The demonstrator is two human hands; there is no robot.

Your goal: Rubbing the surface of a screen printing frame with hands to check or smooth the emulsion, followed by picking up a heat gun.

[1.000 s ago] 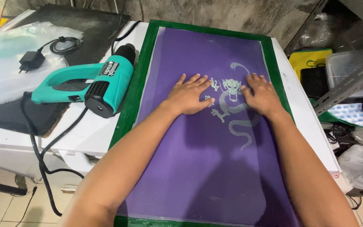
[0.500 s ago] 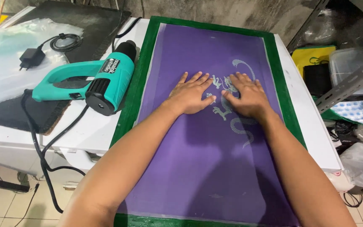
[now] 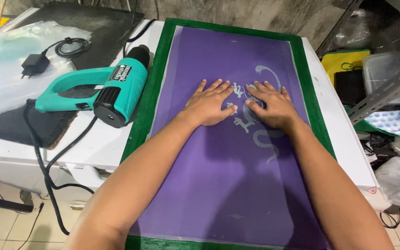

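Pressing flat: left hand [image 3: 208,104], right hand [image 3: 271,104]

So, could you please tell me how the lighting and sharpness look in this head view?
Head view: soft, even light; a faint shadow falls on the purple screen below the left hand and right hand; no strong glare; the teal heat gun is sharp.

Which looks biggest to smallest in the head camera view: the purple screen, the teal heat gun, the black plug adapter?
1. Purple screen, by far the largest.
2. Teal heat gun.
3. Black plug adapter, smallest, though it lies farther from the camera.
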